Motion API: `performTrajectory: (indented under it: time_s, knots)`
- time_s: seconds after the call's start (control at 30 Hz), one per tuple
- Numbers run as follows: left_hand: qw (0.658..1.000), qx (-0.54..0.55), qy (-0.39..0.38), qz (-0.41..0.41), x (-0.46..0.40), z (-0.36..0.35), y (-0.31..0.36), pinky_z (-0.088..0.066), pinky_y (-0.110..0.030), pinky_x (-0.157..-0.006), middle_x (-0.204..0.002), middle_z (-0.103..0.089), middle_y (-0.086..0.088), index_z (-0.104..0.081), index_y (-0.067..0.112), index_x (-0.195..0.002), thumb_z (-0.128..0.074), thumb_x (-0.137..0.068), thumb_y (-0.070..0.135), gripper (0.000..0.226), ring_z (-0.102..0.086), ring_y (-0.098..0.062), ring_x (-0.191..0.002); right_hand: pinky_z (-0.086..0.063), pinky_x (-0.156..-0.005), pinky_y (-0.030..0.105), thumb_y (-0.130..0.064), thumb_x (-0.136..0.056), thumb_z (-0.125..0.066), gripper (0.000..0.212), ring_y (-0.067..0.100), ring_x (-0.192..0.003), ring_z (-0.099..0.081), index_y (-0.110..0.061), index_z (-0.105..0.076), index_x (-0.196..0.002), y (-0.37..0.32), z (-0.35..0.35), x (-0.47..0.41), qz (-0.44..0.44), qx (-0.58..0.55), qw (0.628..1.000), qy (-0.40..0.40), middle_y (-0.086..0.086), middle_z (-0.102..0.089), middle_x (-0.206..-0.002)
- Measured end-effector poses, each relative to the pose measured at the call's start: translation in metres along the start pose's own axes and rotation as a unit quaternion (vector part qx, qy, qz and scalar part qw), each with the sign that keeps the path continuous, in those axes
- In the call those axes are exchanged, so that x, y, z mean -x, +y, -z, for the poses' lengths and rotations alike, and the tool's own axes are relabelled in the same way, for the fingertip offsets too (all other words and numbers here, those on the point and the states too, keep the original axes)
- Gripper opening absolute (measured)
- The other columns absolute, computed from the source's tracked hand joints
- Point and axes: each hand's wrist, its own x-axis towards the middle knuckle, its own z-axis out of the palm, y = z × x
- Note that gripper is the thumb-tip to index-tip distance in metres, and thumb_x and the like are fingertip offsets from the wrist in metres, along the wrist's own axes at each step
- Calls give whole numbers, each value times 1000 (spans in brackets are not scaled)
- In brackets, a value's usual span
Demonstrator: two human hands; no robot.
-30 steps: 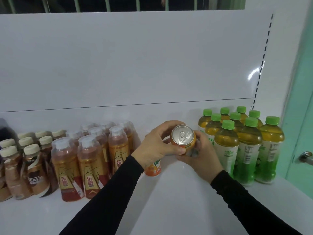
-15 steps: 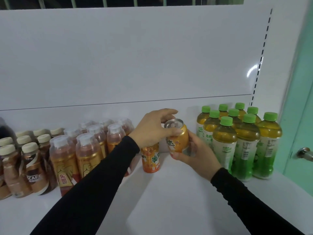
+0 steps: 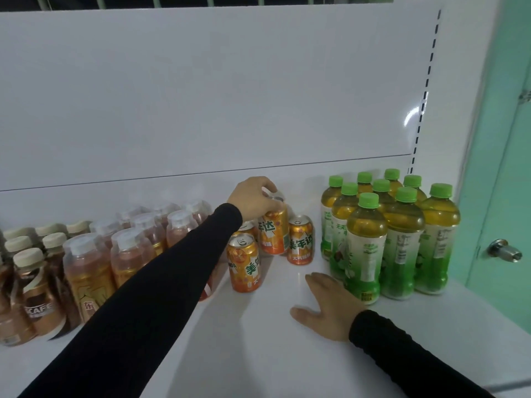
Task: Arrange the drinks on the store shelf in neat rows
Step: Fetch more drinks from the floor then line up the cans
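Several orange soda cans stand in the middle of the white shelf (image 3: 258,340). My left hand (image 3: 254,201) grips the top of one orange can (image 3: 274,234) near the back, upright. Another can (image 3: 300,241) stands just to its right, and a third can (image 3: 244,264) stands in front at the left. A further can is partly hidden behind my left wrist. My right hand (image 3: 327,307) rests flat on the shelf with spread fingers, holding nothing, just left of the green-capped tea bottles (image 3: 385,239).
Amber bottles with clear caps (image 3: 129,251) stand in rows left of the cans, with brown coffee bottles (image 3: 31,288) at the far left. A white back panel (image 3: 230,96) rises behind. A green door with a metal knob (image 3: 505,251) is at the right.
Both hands held one can before. My right hand has let go and dropped flat onto the shelf. My left hand has carried the can back among the other cans.
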Motion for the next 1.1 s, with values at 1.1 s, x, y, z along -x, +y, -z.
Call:
performTrajectory:
  time_s: [1.1]
  knots:
    - [986, -149, -70, 2, -24, -70, 5, -45, -33, -82, -126, -61, -9, -53, 12, -134, -69, -86, 54, 65, -58, -26, -108, -1, -122, 33, -74, -91, -28, 89, 19, -152, 0, -16, -11, -158, 7, -17, -8, -9, 37, 999, -21, 4, -3, -166]
